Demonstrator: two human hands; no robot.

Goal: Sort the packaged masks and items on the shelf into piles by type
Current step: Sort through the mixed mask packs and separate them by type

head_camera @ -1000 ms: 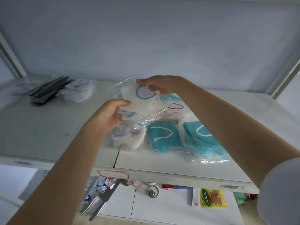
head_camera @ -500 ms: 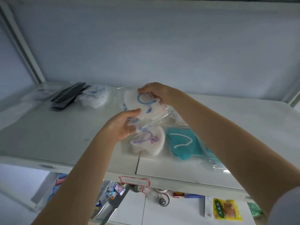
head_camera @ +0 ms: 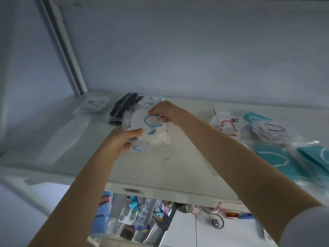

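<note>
Both hands hold a clear-wrapped white mask with blue ear loops just above the white shelf. My left hand grips its near edge and my right hand pinches its far edge. Right behind it lies a pile of similar white masks with blue loops, partly hidden by my right hand. A stack of black packaged items sits to the pile's left. At the right are white masks with red loops and teal masks in clear bags.
A flat clear packet lies at the shelf's far left by the upright post. Below the shelf's front edge hang several packaged goods. The image is blurred by head motion.
Both hands carried the blue-looped white mask to the left, away from the teal and red-looped masks and up to the pile beside the black items. The camera swung left too.
</note>
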